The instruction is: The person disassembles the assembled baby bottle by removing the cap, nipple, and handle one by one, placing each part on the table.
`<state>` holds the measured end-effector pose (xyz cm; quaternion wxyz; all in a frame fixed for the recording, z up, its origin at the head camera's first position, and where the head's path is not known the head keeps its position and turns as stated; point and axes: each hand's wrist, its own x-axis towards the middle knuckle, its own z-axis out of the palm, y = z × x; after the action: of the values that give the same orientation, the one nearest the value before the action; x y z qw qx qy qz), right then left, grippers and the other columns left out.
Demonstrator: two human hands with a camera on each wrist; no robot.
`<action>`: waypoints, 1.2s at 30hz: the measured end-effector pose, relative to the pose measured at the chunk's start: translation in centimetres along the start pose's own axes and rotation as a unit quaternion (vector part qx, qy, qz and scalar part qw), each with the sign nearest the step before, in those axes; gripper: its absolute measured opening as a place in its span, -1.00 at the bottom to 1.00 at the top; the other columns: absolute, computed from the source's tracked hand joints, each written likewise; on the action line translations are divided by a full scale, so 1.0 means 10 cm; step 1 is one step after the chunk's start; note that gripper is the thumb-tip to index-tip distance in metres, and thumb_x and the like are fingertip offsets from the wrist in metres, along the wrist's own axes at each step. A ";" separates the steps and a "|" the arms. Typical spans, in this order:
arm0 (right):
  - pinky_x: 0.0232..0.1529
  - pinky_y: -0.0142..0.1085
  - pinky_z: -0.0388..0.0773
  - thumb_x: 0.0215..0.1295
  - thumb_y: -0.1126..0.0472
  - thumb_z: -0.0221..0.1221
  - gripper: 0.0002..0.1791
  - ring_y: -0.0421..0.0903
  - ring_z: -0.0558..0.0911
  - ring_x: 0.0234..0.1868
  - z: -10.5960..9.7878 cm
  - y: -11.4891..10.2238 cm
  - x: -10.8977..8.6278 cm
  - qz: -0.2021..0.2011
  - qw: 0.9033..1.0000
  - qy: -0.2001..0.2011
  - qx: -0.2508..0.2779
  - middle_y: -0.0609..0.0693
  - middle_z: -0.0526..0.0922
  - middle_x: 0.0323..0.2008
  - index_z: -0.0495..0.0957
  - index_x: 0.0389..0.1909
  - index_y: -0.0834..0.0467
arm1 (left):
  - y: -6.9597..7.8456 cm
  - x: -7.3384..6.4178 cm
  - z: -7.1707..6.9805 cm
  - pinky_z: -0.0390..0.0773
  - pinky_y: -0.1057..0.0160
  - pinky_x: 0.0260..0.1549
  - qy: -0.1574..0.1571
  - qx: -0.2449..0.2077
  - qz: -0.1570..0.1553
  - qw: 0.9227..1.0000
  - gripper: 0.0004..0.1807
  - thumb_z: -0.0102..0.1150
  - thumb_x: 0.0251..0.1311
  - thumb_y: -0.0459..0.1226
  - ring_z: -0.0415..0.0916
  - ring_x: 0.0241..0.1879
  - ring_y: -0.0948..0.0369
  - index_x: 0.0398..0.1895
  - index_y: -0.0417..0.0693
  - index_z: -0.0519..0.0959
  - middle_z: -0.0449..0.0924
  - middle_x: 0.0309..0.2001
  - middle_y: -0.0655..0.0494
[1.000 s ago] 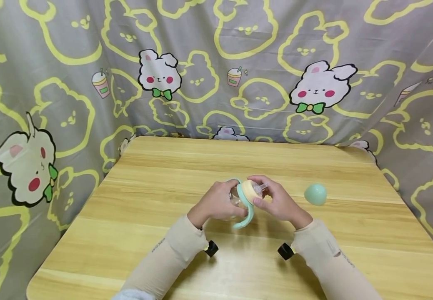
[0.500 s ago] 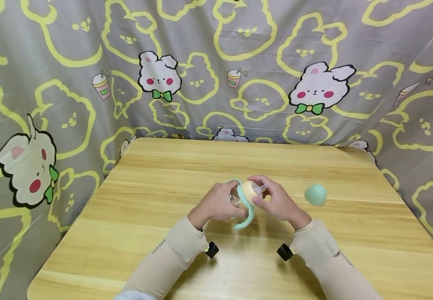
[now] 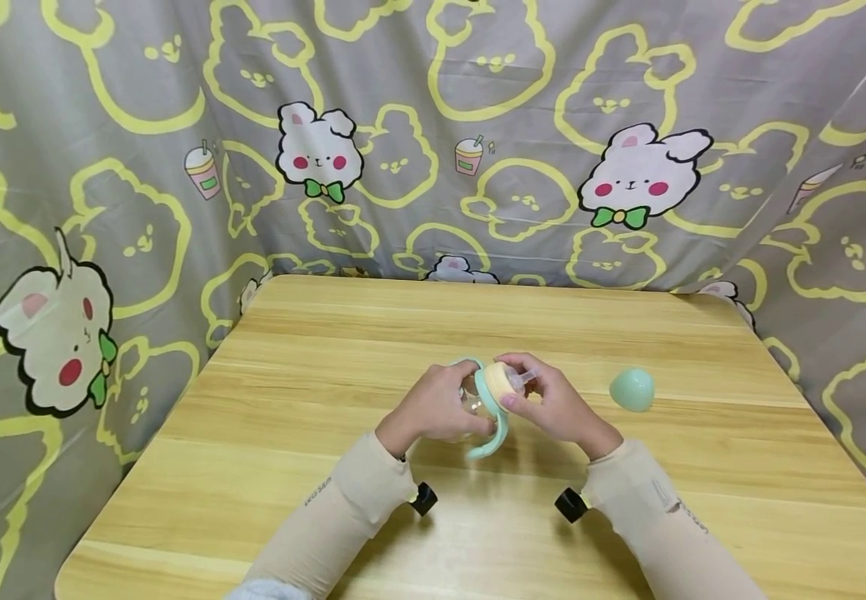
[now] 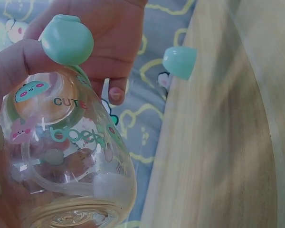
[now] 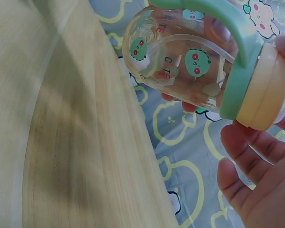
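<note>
Evidently the work is partway along: we see the mint dome cover [image 3: 632,390] off, resting on the table [image 3: 290,375] right of centre in the head view, and the straw tip [image 3: 529,377] bare. The cream collar [image 3: 499,385] still sits on the bottle [image 4: 71,156], held tilted just below mid-frame; whether it is loose we cannot tell, so turning it may remain. We find the left hand [image 3: 436,404] curled round the bottle's body, the right hand [image 3: 557,407] pinching the collar.
</note>
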<state>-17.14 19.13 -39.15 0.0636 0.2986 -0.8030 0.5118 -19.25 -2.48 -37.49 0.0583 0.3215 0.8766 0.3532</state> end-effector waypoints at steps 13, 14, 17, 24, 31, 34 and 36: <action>-0.26 -0.24 0.49 0.19 0.39 0.18 -0.45 -0.15 0.51 -0.27 0.02 0.01 -0.01 -0.018 1.000 -0.001 0.010 0.08 0.56 -0.11 0.37 0.24 0.30 | -0.01 0.00 0.01 0.49 0.29 -0.49 -0.007 -0.010 -0.002 1.000 -0.48 0.42 -0.25 0.01 0.48 -0.45 0.28 -0.15 0.11 0.49 0.61 -0.32 0.15; -0.26 -0.24 0.49 0.18 0.39 0.18 -0.45 -0.16 0.52 -0.27 0.02 0.01 -0.01 -0.019 1.000 -0.002 0.009 0.09 0.56 -0.09 0.37 0.24 0.30 | -0.01 0.00 0.01 0.49 0.29 -0.48 -0.007 -0.010 -0.003 1.000 -0.47 0.42 -0.24 0.01 0.48 -0.45 0.27 -0.14 0.10 0.49 0.62 -0.31 0.13; -0.27 -0.24 0.49 0.18 0.38 0.17 -0.43 -0.16 0.52 -0.27 0.02 0.01 -0.01 -0.027 1.000 -0.005 0.008 0.11 0.57 -0.07 0.35 0.25 0.34 | -0.01 -0.01 0.01 0.50 0.29 -0.48 -0.006 -0.011 -0.003 1.000 -0.48 0.42 -0.24 0.00 0.48 -0.45 0.27 -0.15 0.10 0.49 0.64 -0.30 0.05; -0.26 -0.24 0.51 0.18 0.35 0.16 -0.41 -0.17 0.53 -0.22 0.00 0.04 -0.01 -0.053 0.999 -0.009 0.008 0.09 0.57 -0.09 0.33 0.28 0.32 | -0.03 0.00 0.03 0.49 0.30 -0.50 0.000 -0.013 0.001 1.000 -0.49 0.40 -0.26 0.01 0.47 -0.47 0.29 -0.17 0.11 0.49 0.62 -0.35 0.17; -0.22 -0.20 0.51 0.34 0.10 0.12 -0.40 -0.14 0.54 -0.17 -0.01 0.06 -0.02 -0.063 0.998 -0.013 0.006 0.07 0.56 -0.10 0.28 0.30 0.33 | -0.03 0.01 0.02 0.48 0.30 -0.53 -0.003 -0.022 0.003 1.000 -0.51 0.39 -0.24 0.01 0.45 -0.51 0.29 -0.18 0.13 0.49 0.64 -0.33 0.09; -0.24 -0.21 0.50 0.37 -0.04 0.11 -0.35 -0.14 0.53 -0.19 0.00 0.05 -0.01 -0.052 0.999 -0.004 -0.007 0.05 0.56 -0.12 0.31 0.28 0.33 | -0.04 0.00 0.03 0.48 0.30 -0.53 -0.002 -0.025 0.004 1.000 -0.52 0.39 -0.24 0.01 0.46 -0.50 0.29 -0.19 0.14 0.49 0.64 -0.33 0.09; -0.25 -0.22 0.49 0.36 -0.06 0.13 -0.36 -0.15 0.52 -0.22 0.00 0.04 -0.01 -0.039 0.999 -0.001 -0.010 0.03 0.56 -0.13 0.34 0.27 0.30 | -0.04 0.00 0.03 0.49 0.30 -0.53 -0.001 -0.025 0.004 1.000 -0.52 0.39 -0.25 0.00 0.46 -0.49 0.29 -0.19 0.14 0.49 0.64 -0.33 0.09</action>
<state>-17.23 19.29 -39.47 0.0860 0.3296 -0.7958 0.5006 -19.35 -2.47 -37.99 0.0656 0.3238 0.8661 0.3751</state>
